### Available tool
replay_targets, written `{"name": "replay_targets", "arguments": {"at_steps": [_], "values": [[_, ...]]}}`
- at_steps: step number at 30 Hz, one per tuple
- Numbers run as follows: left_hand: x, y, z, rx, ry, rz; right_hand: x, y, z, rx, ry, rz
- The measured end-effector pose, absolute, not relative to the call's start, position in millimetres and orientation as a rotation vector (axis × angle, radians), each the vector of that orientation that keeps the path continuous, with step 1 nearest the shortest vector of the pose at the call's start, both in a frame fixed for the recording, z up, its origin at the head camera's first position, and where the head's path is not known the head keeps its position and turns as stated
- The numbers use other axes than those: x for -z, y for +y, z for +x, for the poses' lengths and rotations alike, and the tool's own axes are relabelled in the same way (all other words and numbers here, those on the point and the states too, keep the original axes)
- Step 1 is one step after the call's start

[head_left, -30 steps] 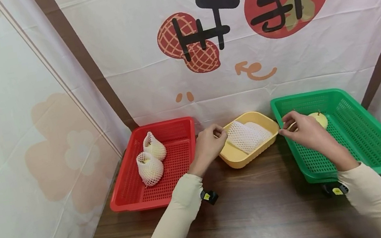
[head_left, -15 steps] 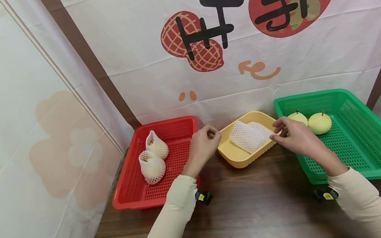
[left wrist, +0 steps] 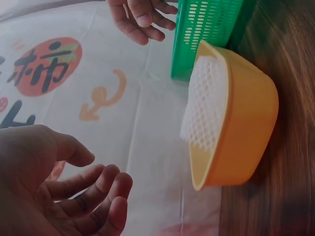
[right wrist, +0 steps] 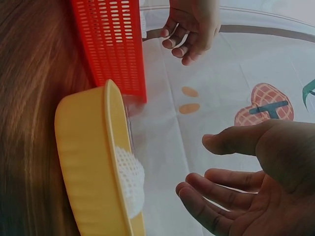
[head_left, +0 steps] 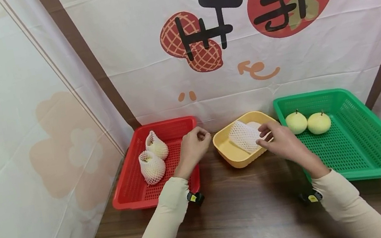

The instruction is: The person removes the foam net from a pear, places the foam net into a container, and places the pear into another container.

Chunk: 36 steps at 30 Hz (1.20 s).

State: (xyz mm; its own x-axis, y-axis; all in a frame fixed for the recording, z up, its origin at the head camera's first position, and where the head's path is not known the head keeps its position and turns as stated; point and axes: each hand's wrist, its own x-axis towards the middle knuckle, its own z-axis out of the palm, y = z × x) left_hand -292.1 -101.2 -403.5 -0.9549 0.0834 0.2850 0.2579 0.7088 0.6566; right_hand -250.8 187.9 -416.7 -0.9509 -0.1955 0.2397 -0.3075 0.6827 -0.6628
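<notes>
My left hand (head_left: 194,147) hovers by the right rim of the red basket (head_left: 183,198), fingers loosely curled and holding nothing. Its thumb and fingertips stand apart in the left wrist view. My right hand (head_left: 281,140) is held over the right side of the yellow tray (head_left: 227,149), also holding nothing, with a gap between thumb and fingers. White foam net sleeves (head_left: 242,137) lie in the tray, partly hidden behind the right hand. Two pears in foam nets (head_left: 152,167) sit in the red basket. Two bare pears (head_left: 319,123) sit in the green basket (head_left: 379,170).
All three containers stand on a dark wooden table (head_left: 246,219) against a printed white cloth (head_left: 138,81). The yellow tray lies between the red and green baskets. A second cloth wall (head_left: 4,169) rises along the left side.
Both hands have moved left. The right hand has gone from above the green basket to above the yellow tray, uncovering the bare pears. The left hand has drawn away from the tray.
</notes>
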Motion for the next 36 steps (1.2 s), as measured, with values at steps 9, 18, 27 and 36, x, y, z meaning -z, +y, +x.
{"name": "replay_targets", "arguments": {"at_steps": [9, 18, 27, 36], "values": [[407, -119, -291, 1.085, -2.682, -0.221, 424, 167, -257, -1.177, -2.743, 0.413], [409, -139, -293, 1.08, -2.679, -0.198, 429, 148, -260, -1.209, -2.734, 0.428], [408, -166, -289, 1.075, -2.681, -0.152, 433, 127, -264, -1.269, -2.742, 0.409], [408, -186, -285, 1.076, -2.686, -0.11, 434, 107, -266, -1.321, -2.714, 0.442]]}}
